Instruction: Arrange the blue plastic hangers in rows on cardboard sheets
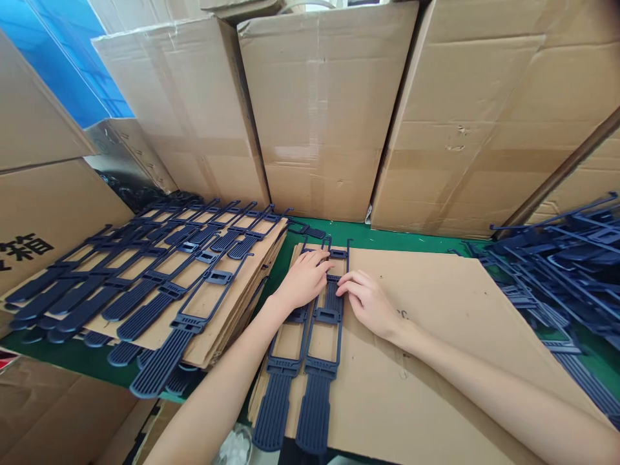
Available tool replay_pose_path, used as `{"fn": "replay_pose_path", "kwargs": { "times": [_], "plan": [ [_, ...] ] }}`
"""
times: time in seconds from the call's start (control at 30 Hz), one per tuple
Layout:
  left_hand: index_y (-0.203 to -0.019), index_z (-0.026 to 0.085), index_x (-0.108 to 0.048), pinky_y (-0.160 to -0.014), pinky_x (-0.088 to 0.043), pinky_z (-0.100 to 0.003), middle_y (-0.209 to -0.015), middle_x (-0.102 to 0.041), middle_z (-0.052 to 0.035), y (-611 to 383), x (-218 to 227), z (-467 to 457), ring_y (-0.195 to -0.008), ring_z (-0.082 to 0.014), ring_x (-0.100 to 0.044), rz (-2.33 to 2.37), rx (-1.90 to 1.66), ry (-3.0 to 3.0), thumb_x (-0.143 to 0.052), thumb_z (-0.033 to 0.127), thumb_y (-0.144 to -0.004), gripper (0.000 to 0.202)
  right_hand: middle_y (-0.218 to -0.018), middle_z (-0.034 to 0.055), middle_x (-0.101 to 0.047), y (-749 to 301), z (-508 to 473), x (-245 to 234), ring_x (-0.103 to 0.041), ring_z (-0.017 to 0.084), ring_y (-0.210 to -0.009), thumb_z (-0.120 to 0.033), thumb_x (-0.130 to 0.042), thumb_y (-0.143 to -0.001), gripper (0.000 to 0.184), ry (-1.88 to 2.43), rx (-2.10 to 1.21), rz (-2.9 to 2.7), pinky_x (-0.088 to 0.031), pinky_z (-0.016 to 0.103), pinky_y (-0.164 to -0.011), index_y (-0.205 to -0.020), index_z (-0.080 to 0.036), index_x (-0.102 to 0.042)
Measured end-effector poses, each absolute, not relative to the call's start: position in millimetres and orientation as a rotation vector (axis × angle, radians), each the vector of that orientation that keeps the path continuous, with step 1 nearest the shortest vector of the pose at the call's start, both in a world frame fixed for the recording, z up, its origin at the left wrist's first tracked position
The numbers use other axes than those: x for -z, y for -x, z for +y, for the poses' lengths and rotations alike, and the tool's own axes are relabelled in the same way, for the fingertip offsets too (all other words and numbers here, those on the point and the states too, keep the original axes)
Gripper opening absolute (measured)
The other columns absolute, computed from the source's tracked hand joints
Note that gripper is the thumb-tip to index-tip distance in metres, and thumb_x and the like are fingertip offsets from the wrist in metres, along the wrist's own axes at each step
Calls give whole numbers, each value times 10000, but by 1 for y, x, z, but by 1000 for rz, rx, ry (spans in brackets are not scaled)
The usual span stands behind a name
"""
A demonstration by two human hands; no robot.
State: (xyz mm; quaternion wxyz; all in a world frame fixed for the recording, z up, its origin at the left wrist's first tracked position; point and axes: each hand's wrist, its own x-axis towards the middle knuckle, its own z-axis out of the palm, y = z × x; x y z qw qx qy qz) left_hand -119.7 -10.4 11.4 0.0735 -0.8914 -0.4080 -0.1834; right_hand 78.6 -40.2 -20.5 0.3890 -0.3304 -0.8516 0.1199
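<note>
Two dark blue plastic frame parts lie side by side on a brown cardboard sheet (pixel 436 336), their ribbed ends hanging over its near edge. My left hand (pixel 304 279) rests flat on the left part (pixel 282 368), fingers stretched toward its upper end. The fingertips of my right hand (pixel 369 301) press, curled, on the upper section of the right part (pixel 323 361). Neither hand lifts anything.
A stack of cardboard sheets (pixel 232 310) at the left carries a row of several identical blue parts (pixel 159 271). A loose heap of blue parts (pixel 566 265) lies at the right. Tall cardboard boxes (pixel 329 110) stand behind. The table is green (pixel 387 234).
</note>
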Motion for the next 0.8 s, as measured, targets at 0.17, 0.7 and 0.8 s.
{"fn": "replay_pose_path", "kwargs": {
  "times": [0.17,0.7,0.8],
  "plan": [
    [-1140,163,-592,-1057,-370,-439,-1313,-525,-114,117,-13,-12,-1271,-252,-438,-1228,519,2681,-407,87,-871,335,-1040,73,-619,-79,-39,21,-552,222,-993,-2,-362,-836,361,821,-309,-2183,-465,430,-868,-907,-212,-646],
    [-1064,207,-636,-1024,-384,-427,-1167,-609,-67,119,-15,-10,-1158,-212,-509,-1056,598,2854,-407,43,-867,344,-893,55,-575,-78,-41,17,-543,200,-859,-42,-436,-843,222,938,-379,-2090,-472,356,-775,-831,-199,-593],
    [-1049,203,-649,-1007,-386,-411,-1031,-642,-53,119,-17,-11,-1038,-198,-547,-1058,579,2869,-424,112,-907,281,-875,47,-569,-78,-40,17,-546,195,-832,-44,-462,-822,203,951,-410,-2089,-467,347,-768,-831,-200,-591]
  ]
}}
